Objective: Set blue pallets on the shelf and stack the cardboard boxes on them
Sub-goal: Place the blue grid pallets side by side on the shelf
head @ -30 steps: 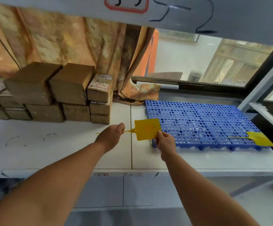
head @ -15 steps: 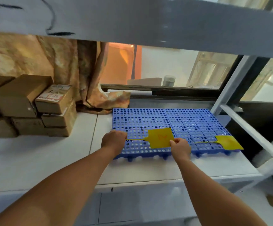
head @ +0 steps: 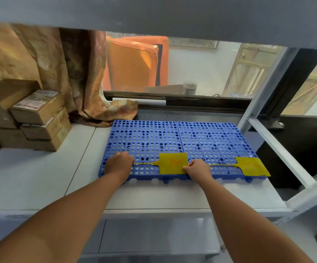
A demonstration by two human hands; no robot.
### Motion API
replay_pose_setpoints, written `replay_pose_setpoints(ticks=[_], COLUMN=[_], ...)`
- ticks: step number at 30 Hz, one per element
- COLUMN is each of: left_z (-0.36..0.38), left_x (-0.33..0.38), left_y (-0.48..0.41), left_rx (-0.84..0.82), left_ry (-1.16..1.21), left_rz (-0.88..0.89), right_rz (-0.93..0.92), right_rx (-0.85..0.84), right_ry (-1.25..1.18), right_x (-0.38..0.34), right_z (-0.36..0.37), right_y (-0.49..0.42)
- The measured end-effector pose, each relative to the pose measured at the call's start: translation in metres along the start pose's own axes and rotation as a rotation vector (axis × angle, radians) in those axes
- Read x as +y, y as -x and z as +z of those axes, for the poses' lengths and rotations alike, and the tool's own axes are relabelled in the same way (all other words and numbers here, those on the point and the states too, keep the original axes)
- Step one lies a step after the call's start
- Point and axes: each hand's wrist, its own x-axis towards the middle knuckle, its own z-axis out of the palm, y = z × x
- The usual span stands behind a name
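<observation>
Two blue perforated pallets lie side by side on the white shelf [head: 40, 177]: the left pallet [head: 144, 137] and the right pallet [head: 214, 137]. A yellow tag [head: 172, 163] with a thin tail lies across the front of the left pallet. My right hand [head: 197, 168] pinches the tag's right edge. My left hand [head: 118, 166] holds the tail's end, resting on the left pallet's front corner. A second yellow tag [head: 251, 167] lies on the right pallet's front right corner. Brown cardboard boxes [head: 40, 118] are stacked at the shelf's left.
A brown patterned curtain [head: 74, 73] hangs behind the boxes, its hem touching the shelf. A window sill [head: 172, 101] runs behind the pallets. White shelf posts [head: 263, 92] stand on the right. The upper shelf board [head: 154, 14] spans overhead.
Both hands carried the yellow tag rightward from the bare shelf onto the left pallet. My view has shifted right, so the boxes now sit at the far left.
</observation>
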Motion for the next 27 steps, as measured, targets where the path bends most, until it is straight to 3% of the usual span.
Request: replay_pose_setpoints(ticks=[16,22,27], left_z=[-0.007,-0.001,-0.007], left_x=[0.015,0.011,-0.012], left_y=[0.009,0.010,0.012], left_rx=[-0.032,-0.032,0.031], left_ry=[-0.157,0.007,0.167], left_rz=[-0.045,-0.055,-0.076], right_rz=[0.050,0.061,-0.162], right_rx=[0.036,0.036,0.151], right_ry=[-0.053,-0.168,-0.184], right_x=[-0.004,-0.013,-0.057], right_z=[0.010,0.008,0.010], right_y=[-0.006,0.003,0.021])
